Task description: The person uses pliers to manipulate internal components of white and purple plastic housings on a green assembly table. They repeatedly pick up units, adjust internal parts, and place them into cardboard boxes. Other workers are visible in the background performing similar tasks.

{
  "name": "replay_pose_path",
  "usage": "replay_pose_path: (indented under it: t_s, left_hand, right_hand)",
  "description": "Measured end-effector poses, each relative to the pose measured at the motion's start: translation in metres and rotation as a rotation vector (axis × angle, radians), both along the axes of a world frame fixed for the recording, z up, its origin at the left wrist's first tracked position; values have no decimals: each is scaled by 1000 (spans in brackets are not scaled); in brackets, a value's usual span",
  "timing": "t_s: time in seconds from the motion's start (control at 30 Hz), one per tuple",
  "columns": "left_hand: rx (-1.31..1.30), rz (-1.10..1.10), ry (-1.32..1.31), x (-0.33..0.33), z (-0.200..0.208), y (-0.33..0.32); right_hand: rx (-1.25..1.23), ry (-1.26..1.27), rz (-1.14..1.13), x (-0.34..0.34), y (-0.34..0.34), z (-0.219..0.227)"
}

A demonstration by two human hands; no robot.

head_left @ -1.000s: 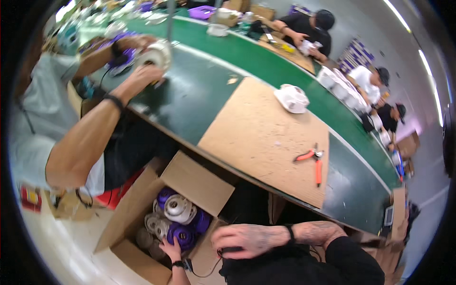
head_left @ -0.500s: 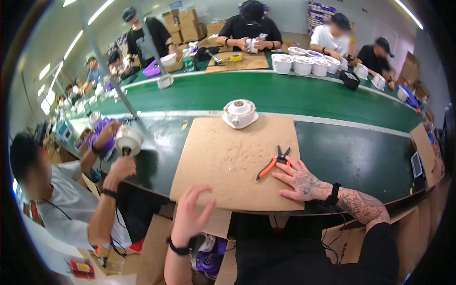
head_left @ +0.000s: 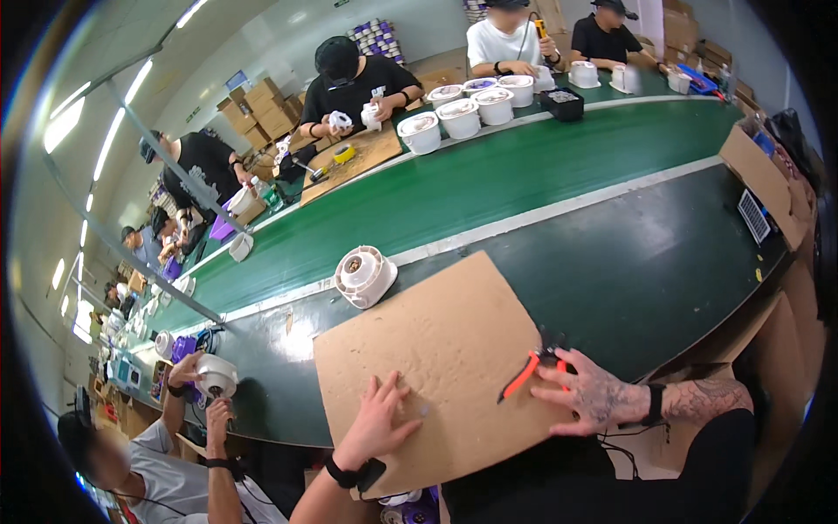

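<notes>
My left hand (head_left: 379, 424) rests on a flat sheet of cardboard (head_left: 436, 341), fingers spread and holding nothing. Over on the right side of the sheet, my right hand (head_left: 587, 395) lies with its fingers apart, at the handles of a pair of cutting pliers (head_left: 521, 377). The pliers have orange handles and dark jaws, partly covered by the fingers. Just past the sheet's far left corner stands a round white appliance part (head_left: 364, 276) with an opening on top; neither hand touches it.
A green conveyor belt (head_left: 489, 188) crosses beyond the dark table (head_left: 628, 271). Several white tubs (head_left: 419, 133) line its far side, where people work. At left a co-worker holds a white part (head_left: 216, 375). An open cardboard box (head_left: 768, 188) stands at right.
My left hand has come down onto the cardboard. The view has tilted and turned; the cardboard looks rotated, and the white part now sits off the sheet's edge. My right hand stays by the pliers.
</notes>
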State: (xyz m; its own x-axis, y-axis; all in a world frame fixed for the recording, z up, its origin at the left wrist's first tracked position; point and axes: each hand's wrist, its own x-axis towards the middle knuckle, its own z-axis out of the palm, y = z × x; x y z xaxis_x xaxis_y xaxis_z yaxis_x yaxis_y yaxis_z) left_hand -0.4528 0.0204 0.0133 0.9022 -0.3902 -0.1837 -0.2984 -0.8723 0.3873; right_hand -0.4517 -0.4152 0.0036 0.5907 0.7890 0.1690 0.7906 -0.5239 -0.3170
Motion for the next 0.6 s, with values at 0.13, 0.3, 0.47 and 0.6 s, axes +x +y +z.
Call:
replay_pose_path:
  t_s: [0.13,0.3,0.47,0.6]
  left_hand:
    - [-154,-25,87,1,-8,-21]
    - [-317,-60,85,51,-28,-85]
    - [-235,-31,24,107,-34,-121]
    - [-331,30,-39,130,-32,-100]
  right_hand:
    - [21,0,-129,-41,-19,5]
    - [-13,-139,-340,-20,-64,-4]
    - [180,22,-479,33,-87,-10]
    - [327,131,-446,62,-67,-8]
